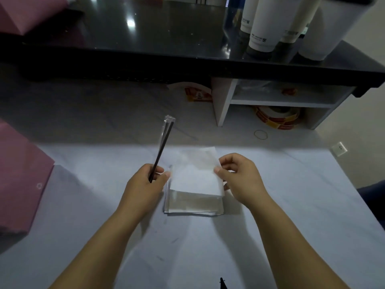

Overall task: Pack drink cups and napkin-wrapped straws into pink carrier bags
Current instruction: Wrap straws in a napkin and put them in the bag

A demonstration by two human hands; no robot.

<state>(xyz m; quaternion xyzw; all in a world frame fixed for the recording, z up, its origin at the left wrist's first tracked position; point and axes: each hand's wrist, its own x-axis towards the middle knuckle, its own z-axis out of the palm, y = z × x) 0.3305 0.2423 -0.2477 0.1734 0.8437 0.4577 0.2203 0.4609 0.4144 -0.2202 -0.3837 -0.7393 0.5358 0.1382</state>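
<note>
Head view showed the wrapping step under way, with no packing begun: the left hand (145,180) was curled round the lower end of a pair of black straws (164,141) in a clear sleeve, which slanted up and away over the table (291,195). The right hand (237,177) pinched the right edge of the top napkin (195,172) between thumb and fingers, lifting it off the napkin stack (193,203) that lay flat between the two hands. The left thumb sat just beside the napkin's left edge; whether it touched was hard to tell. A pink carrier bag (20,180) stood at the left edge of the table, well apart from the hands, and the cups (262,30) stood on the black counter (145,34) beyond. The next move likely called for freeing that single sheet without dragging a second one, then laying the straws across it and rolling it snugly so the thin paper would not tear or slip off.
</note>
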